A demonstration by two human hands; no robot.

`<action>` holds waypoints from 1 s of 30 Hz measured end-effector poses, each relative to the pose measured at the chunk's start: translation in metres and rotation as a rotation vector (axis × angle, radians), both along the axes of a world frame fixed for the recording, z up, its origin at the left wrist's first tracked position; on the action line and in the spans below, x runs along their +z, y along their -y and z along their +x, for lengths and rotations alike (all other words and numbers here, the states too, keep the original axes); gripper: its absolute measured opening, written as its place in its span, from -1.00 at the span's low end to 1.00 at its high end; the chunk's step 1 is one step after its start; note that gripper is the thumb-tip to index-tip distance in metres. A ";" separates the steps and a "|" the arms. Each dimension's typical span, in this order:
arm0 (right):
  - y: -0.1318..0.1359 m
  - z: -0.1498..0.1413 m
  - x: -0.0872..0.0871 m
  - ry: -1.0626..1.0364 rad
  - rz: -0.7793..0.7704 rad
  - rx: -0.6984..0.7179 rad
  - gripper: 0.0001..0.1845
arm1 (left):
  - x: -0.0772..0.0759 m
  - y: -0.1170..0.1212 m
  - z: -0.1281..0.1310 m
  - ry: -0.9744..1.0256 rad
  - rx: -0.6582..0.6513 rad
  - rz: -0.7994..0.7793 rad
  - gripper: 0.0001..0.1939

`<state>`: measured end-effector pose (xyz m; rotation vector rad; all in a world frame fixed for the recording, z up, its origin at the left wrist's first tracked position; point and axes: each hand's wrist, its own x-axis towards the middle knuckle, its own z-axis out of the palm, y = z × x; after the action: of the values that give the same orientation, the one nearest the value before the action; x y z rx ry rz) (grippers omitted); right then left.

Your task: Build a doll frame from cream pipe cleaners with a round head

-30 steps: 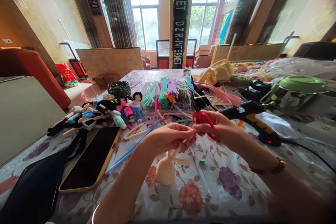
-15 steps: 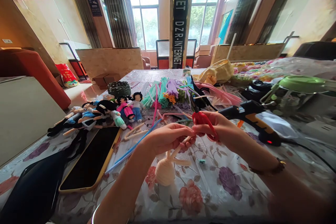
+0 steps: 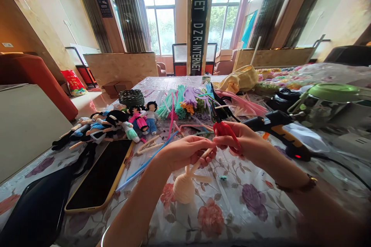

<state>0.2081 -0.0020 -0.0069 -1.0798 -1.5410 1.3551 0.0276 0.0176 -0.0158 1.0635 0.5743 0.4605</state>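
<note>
My left hand point(image 3: 189, 152) is closed on a cream pipe cleaner point(image 3: 198, 163), one of a few stems on a round, wound cream doll head point(image 3: 184, 189). The head hangs just below the fingers, over the flowered tablecloth. My right hand point(image 3: 236, 139) is closed round red-handled scissors point(image 3: 224, 133), their dark blades pointing up and away. Its fingertips meet those of my left hand at the stem's end; what lies between them is too small to make out. A tiny teal scrap point(image 3: 223, 178) lies on the cloth to the right of the head.
A glue gun point(image 3: 279, 133) with a lit red light lies at right, its cord running off. Bundled pipe cleaners point(image 3: 188, 102) are piled ahead. Small dolls point(image 3: 116, 121), a phone point(image 3: 100, 175) and a dark object point(image 3: 37, 204) are at left. A green-topped item point(image 3: 333, 92) stands far right.
The doll head has swung very slightly to the right. My right hand and the scissors have shifted a little, while my left hand stays nearly in place.
</note>
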 end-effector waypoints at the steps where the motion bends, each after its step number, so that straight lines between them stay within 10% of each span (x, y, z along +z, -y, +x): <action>1: 0.000 0.000 0.001 -0.005 -0.006 -0.017 -0.71 | 0.000 0.000 -0.001 -0.016 -0.014 0.025 -0.79; 9: -0.001 0.004 0.004 -0.058 -0.015 -0.126 -0.71 | 0.008 0.002 -0.009 -0.194 -0.027 0.284 -0.75; 17: -0.005 0.004 -0.001 -0.034 0.161 -0.211 -0.70 | 0.006 0.002 0.000 -0.172 0.199 0.447 -0.76; 30: -0.007 0.015 0.004 0.174 0.152 -0.243 -0.54 | 0.001 -0.010 -0.003 -0.587 0.735 1.151 -0.74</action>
<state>0.2236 0.0051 -0.0033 -1.2691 -1.5516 0.9862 0.0242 0.0278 -0.0146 2.1155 1.3067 1.2197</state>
